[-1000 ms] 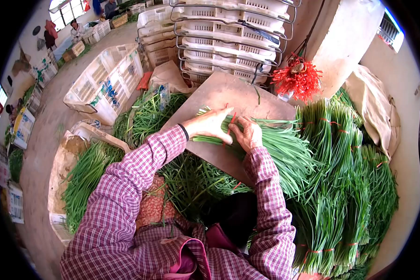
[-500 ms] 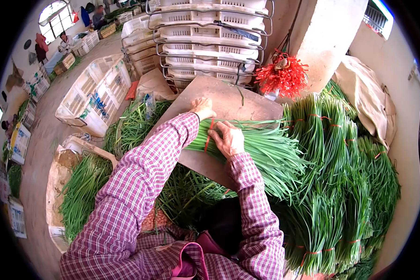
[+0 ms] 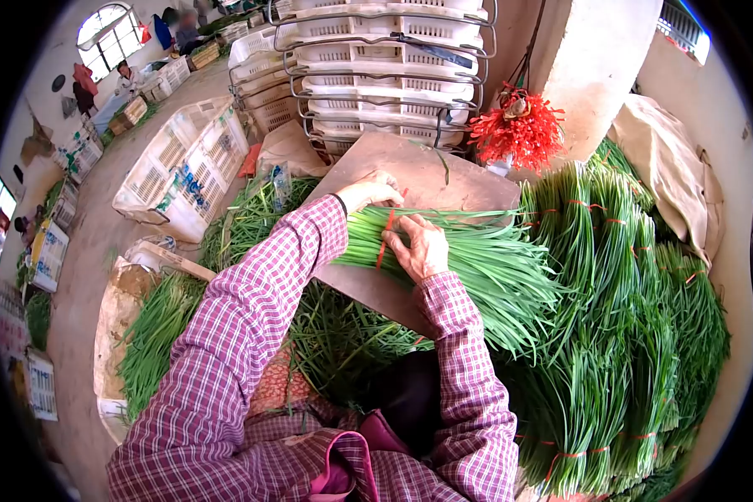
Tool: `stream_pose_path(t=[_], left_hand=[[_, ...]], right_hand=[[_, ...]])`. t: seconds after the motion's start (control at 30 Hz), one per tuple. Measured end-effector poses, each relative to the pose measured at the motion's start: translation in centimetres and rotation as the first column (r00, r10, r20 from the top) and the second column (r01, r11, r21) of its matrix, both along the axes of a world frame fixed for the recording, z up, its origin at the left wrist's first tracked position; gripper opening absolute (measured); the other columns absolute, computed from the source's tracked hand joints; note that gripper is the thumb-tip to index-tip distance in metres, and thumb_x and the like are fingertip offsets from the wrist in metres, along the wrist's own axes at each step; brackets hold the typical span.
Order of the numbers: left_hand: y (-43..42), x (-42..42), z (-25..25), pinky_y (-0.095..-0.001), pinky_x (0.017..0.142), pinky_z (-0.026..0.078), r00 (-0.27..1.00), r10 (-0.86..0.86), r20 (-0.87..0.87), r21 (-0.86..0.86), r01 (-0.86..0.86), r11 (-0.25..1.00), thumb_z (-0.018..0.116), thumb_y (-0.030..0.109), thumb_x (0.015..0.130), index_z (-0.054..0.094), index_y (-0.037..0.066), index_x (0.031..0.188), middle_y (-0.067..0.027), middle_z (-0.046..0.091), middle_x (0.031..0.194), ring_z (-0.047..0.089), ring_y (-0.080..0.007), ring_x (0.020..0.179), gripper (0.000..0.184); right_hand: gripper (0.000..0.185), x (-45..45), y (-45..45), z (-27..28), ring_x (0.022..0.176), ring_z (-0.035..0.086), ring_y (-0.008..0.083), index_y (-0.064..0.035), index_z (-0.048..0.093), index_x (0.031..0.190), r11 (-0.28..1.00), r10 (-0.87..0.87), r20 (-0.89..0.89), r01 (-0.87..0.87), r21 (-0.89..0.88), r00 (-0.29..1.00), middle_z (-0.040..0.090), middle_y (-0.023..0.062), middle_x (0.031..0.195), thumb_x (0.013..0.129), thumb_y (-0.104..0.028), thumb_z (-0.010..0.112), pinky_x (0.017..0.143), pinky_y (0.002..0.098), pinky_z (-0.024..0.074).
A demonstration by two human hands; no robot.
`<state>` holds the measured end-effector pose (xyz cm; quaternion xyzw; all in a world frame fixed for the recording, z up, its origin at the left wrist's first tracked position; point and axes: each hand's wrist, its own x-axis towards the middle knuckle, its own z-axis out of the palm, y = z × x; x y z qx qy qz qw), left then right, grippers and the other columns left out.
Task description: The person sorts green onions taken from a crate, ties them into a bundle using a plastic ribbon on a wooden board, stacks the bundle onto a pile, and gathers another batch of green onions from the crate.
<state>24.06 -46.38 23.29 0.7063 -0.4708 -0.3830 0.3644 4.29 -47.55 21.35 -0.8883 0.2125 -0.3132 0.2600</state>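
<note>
A bundle of long green stalks (image 3: 485, 259) lies across a flat board (image 3: 410, 167), with a red tie (image 3: 386, 243) around it near its pale end. At the far edge of the bundle, left of the tie, is my left hand (image 3: 371, 191), its fingers bent and partly hidden. My right hand (image 3: 422, 246) rests on the bundle just right of the tie, fingers curled against the stalks. Loose stalks (image 3: 343, 335) lie below the board.
Tied bundles (image 3: 594, 335) are piled at the right beside a beige cloth (image 3: 665, 167). Red ties (image 3: 519, 130) hang by the pillar. White crates (image 3: 385, 58) stand stacked behind the board. A large crate (image 3: 184, 167) and a stalk-filled container (image 3: 113, 326) are left. People sit far back.
My left hand went from spread at the bundle's end to bent fingers at its far edge. The bundle now lies flatter on the board, and my right hand has shifted slightly left.
</note>
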Motion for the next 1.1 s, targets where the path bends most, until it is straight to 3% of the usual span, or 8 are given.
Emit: stream_pose_path(t=[0.13, 0.37, 0.43, 0.63, 0.7, 0.77, 0.97, 1.1], left_hand=[[0.7, -0.5, 0.8, -0.0275, 0.083, 0.046, 0.999, -0.042, -0.021, 0.019, 0.043, 0.999, 0.072, 0.019, 0.072, 0.065, 0.000, 0.089, -0.0100, 0.065, 0.090, 0.060, -0.0176, 0.092, 0.026], [1.3, -0.8, 1.1, -0.0270, 0.083, 0.046, 0.999, -0.028, 0.016, -0.044, 0.029, 0.999, 0.071, 0.017, 0.073, 0.066, -0.003, 0.096, -0.0124, 0.067, 0.093, 0.062, -0.0198, 0.090, 0.032], [1.4, -0.9, 1.4, -0.0272, 0.081, 0.047, 0.993, -0.023, 0.116, -0.029, 0.026, 0.999, 0.071, 0.017, 0.074, 0.067, -0.004, 0.098, -0.0135, 0.068, 0.095, 0.062, -0.0190, 0.089, 0.033], [3.1, -1.6, 1.3, -0.0274, 0.076, 0.048, 0.974, 0.017, 0.224, -0.086, 0.003, 0.996, 0.069, 0.014, 0.076, 0.069, -0.002, 0.094, -0.0086, 0.069, 0.087, 0.062, -0.0150, 0.082, 0.025], [3.2, -1.0, 0.3, -0.0272, 0.075, 0.048, 0.982, 0.023, 0.189, -0.128, 0.001, 0.992, 0.068, 0.010, 0.078, 0.069, -0.002, 0.093, -0.0053, 0.069, 0.084, 0.062, -0.0139, 0.079, 0.019], [3.0, 0.0, -0.7, -0.0267, 0.076, 0.048, 0.999, -0.026, -0.037, -0.139, 0.021, 0.990, 0.066, 0.007, 0.080, 0.070, -0.001, 0.092, -0.0045, 0.069, 0.085, 0.062, -0.0134, 0.081, 0.015], [3.8, -0.1, -0.1, -0.0256, 0.080, 0.047, 0.980, -0.063, -0.189, -0.155, 0.033, 0.987, 0.064, 0.004, 0.078, 0.069, 0.000, 0.092, -0.0058, 0.069, 0.088, 0.062, -0.0129, 0.085, 0.015], [3.8, 0.3, -0.6, -0.0262, 0.081, 0.047, 0.978, -0.079, -0.193, -0.159, 0.049, 0.986, 0.064, 0.006, 0.082, 0.067, 0.000, 0.094, -0.0037, 0.067, 0.090, 0.060, -0.0123, 0.087, 0.014]], right_hand=[[0.029, -0.3, 0.4, 1.0, 0.098, 0.060, 0.0285, -0.0092, 0.065, 0.097, 0.997, 0.002, -0.115, 0.007, 0.076, 0.993, 0.064, 0.0109, 0.100, 0.086, -0.035, 0.061, 0.090, 0.0431, 0.0386], [0.033, 0.1, 0.4, 0.3, 0.107, 0.057, 0.0312, -0.0087, 0.066, 0.098, 0.988, -0.009, -0.099, 0.024, 0.150, 0.995, 0.062, 0.0186, 0.110, 0.087, -0.039, 0.057, 0.095, 0.0434, 0.0370], [0.026, 0.7, 0.2, -0.9, 0.086, 0.061, 0.0339, -0.0057, 0.067, 0.090, 0.991, -0.134, 0.086, 0.133, 0.020, 0.987, 0.062, 0.0154, 0.087, 0.082, -0.031, 0.065, 0.077, 0.0411, 0.0470], [0.032, 1.6, -0.7, -1.4, 0.083, 0.060, 0.0336, -0.0013, 0.065, 0.081, 0.974, -0.226, 0.014, 0.226, 0.021, 0.974, 0.062, 0.0168, 0.082, 0.078, -0.033, 0.064, 0.075, 0.0410, 0.0455], [0.034, 2.0, -1.0, -1.4, 0.077, 0.060, 0.0351, -0.0011, 0.065, 0.075, 0.963, -0.256, -0.020, 0.257, 0.077, 0.966, 0.062, 0.0171, 0.078, 0.076, -0.035, 0.064, 0.072, 0.0424, 0.0460], [0.036, 2.2, -1.0, -1.4, 0.074, 0.061, 0.0360, -0.0014, 0.065, 0.072, 0.958, -0.277, 0.001, 0.277, 0.071, 0.961, 0.063, 0.0185, 0.074, 0.074, -0.037, 0.064, 0.070, 0.0433, 0.0466], [0.036, 2.7, -1.4, 1.1, 0.081, 0.064, 0.0348, -0.0051, 0.069, 0.081, 0.956, -0.200, -0.299, 0.253, 0.151, 0.933, 0.066, 0.0183, 0.079, 0.072, -0.039, 0.062, 0.077, 0.0420, 0.0485], [0.036, 2.7, -1.2, 0.9, 0.083, 0.064, 0.0344, -0.0064, 0.070, 0.084, 0.961, -0.220, -0.274, 0.257, 0.105, 0.936, 0.067, 0.0179, 0.082, 0.072, -0.039, 0.061, 0.079, 0.0420, 0.0485]])
